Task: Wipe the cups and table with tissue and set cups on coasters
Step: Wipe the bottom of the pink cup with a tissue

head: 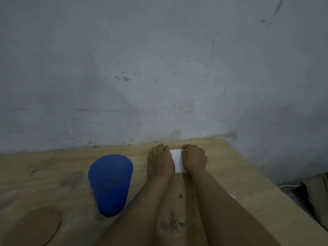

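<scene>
both hands on the white tissue (pixel 178 160) by the wall: left hand (pixel 160 161) flat, fingers straight, right hand (pixel 194 159) fingers curled pinching its edge. thin, soft, tears easily; blue cup (pixel 110 183) waits left, light plastic.

A blue plastic cup (pixel 110 184) stands upright on a light wooden table (pixel 230 174), towards the left, its open mouth facing up and its body tapering to a narrower base. A round, flat brown coaster (pixel 33 226) lies on the table at the near left corner, close to the cup but apart from it. A white tissue (pixel 177 161), folded into a rectangle, lies flat near the table's far edge, right of the cup, partly covered by a hand on each side.
</scene>
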{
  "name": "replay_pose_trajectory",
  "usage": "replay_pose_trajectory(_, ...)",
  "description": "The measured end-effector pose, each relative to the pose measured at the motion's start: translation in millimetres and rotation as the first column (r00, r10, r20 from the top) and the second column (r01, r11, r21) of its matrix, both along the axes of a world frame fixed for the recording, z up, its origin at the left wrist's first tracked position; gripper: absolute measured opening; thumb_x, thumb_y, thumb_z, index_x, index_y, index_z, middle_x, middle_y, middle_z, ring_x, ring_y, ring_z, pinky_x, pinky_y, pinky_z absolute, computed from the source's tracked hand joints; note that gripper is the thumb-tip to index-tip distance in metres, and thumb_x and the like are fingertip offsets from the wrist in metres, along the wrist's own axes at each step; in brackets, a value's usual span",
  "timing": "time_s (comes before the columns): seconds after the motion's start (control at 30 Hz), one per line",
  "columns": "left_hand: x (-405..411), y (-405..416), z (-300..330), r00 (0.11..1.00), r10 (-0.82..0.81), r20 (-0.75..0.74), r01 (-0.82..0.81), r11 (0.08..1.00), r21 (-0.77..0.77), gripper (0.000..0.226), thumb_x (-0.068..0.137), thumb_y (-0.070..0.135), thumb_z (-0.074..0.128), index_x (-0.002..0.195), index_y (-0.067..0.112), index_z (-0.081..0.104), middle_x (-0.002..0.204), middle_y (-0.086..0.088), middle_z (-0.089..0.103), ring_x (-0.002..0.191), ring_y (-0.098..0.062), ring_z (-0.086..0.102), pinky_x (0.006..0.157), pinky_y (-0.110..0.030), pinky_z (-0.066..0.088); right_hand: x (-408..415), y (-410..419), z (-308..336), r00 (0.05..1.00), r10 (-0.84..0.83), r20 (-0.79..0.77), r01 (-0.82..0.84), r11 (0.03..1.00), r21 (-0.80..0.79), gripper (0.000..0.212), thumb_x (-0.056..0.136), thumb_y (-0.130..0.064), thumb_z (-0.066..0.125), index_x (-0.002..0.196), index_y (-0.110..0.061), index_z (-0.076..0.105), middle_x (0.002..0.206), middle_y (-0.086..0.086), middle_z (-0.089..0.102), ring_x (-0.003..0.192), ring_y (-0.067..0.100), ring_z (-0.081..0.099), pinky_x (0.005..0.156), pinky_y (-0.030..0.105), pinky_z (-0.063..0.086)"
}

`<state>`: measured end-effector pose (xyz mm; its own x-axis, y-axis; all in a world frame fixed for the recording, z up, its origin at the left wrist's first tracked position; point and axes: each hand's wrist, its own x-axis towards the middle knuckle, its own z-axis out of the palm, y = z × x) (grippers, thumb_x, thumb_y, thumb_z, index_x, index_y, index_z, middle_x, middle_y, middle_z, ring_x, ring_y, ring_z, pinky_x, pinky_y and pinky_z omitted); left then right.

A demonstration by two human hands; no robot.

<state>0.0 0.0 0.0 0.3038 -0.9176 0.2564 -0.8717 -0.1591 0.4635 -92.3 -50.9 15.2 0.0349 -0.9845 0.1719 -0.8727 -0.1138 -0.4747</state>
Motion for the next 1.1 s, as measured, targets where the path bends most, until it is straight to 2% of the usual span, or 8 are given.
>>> replay_pose_trajectory(0.23, 1.4, -2.8, -1.3, 0.999, 0.018, -0.046, -0.02, 0.998, -0.052, 0.035, 0.093, 0.012, 0.04, 0.127, 0.01, 0.048, 0.13, -0.006, 0.049, 0.117, -0.021, 0.041, 0.097, -0.03, 0.033, 3.2, -9.2, -2.9, 0.995, -0.072, 0.074, 0.072, 0.997, 0.013, 0.024, 0.092, -0.018, 0.047, 0.092, -0.026, 0.07, 0.116, 0.003, 0.062, 0.116, 0.027, 0.042, 0.095, 0.041, 0.032)
replay_pose_trajectory(0.43, 3.6, 0.4, 1.4, 0.988, 0.008, -0.157, -0.029, 0.991, -0.134, 0.018, 0.092, 0.01, 0.045, 0.106, 0.016, 0.055, 0.112, -0.001, 0.057, 0.104, -0.018, 0.046, 0.084, -0.026, 0.035, 3.8, -5.5, -0.5, 0.985, -0.088, 0.146, 0.09, 0.996, -0.007, 0.024, 0.09, -0.013, 0.047, 0.087, -0.023, 0.069, 0.114, 0.004, 0.06, 0.112, 0.027, 0.046, 0.093, 0.04, 0.032)
replay_pose_trajectory(0.6, 4.1, 4.9, 8.3, 0.965, 0.014, -0.263, -0.068, 0.978, -0.197, 0.014, 0.091, 0.008, 0.044, 0.088, 0.013, 0.056, 0.095, -0.004, 0.06, 0.089, -0.018, 0.049, 0.074, -0.032, 0.043, 5.2, -1.9, 2.1, 0.966, -0.069, 0.248, 0.081, 0.996, -0.04, 0.024, 0.086, -0.012, 0.048, 0.078, -0.026, 0.065, 0.109, -0.002, 0.063, 0.1, 0.022, 0.055, 0.085, 0.038, 0.028)
replay_pose_trajectory(0.73, 3.5, 9.0, 9.3, 0.921, -0.002, -0.39, -0.109, 0.959, -0.261, 0.016, 0.089, 0.003, 0.042, 0.083, 0.011, 0.055, 0.088, -0.005, 0.059, 0.084, -0.021, 0.052, 0.072, -0.041, 0.048, 7.8, 3.2, 3.7, 0.944, -0.093, 0.316, 0.108, 0.994, -0.029, 0.026, 0.085, -0.012, 0.049, 0.07, -0.028, 0.06, 0.101, -0.006, 0.066, 0.098, 0.02, 0.056, 0.082, 0.036, 0.024)
replay_pose_trajectory(0.8, 3.1, 9.4, 9.2, 0.903, -0.008, -0.43, -0.129, 0.949, -0.287, 0.017, 0.09, 0.004, 0.042, 0.082, 0.014, 0.053, 0.086, -0.003, 0.058, 0.082, -0.02, 0.052, 0.069, -0.04, 0.049, 7.2, 5.3, 4.6, 0.937, -0.092, 0.337, 0.105, 0.994, -0.018, 0.022, 0.086, -0.014, 0.05, 0.075, -0.029, 0.061, 0.101, -0.005, 0.067, 0.102, 0.021, 0.055, 0.085, 0.035, 0.025)
replay_pose_trajectory(0.87, 3.6, 8.8, 8.3, 0.888, -0.017, -0.459, -0.142, 0.94, -0.31, 0.018, 0.092, 0.007, 0.042, 0.081, 0.017, 0.051, 0.083, 0.0, 0.057, 0.079, -0.018, 0.052, 0.066, -0.037, 0.047, 5.1, 7.0, 5.5, 0.935, -0.061, 0.349, 0.067, 0.998, -0.006, 0.017, 0.088, -0.017, 0.052, 0.093, -0.029, 0.063, 0.108, -0.004, 0.067, 0.11, 0.022, 0.054, 0.092, 0.035, 0.025)
replay_pose_trajectory(0.97, 4.3, 8.8, 6.9, 0.886, -0.028, -0.463, -0.149, 0.928, -0.342, 0.016, 0.095, 0.013, 0.042, 0.083, 0.02, 0.049, 0.079, 0.002, 0.056, 0.074, -0.016, 0.053, 0.061, -0.035, 0.047, 1.5, 11.5, 8.2, 0.93, -0.025, 0.367, 0.027, 1.0, 0.0, 0.027, 0.09, -0.021, 0.055, 0.116, -0.026, 0.058, 0.113, -0.004, 0.065, 0.117, 0.022, 0.049, 0.099, 0.037, 0.025)
replay_pose_trajectory(1.1, 0.4, 13.7, 10.6, 0.881, -0.094, -0.464, -0.123, 0.9, -0.417, 0.016, 0.095, 0.014, 0.045, 0.082, 0.023, 0.048, 0.077, 0.004, 0.056, 0.073, -0.015, 0.054, 0.06, -0.037, 0.049, -4.7, 21.7, 18.1, 0.907, -0.022, 0.421, 0.034, 0.999, -0.021, 0.023, 0.089, -0.022, 0.058, 0.112, -0.023, 0.061, 0.106, 0.0, 0.066, 0.115, 0.02, 0.05, 0.1, 0.037, 0.031)
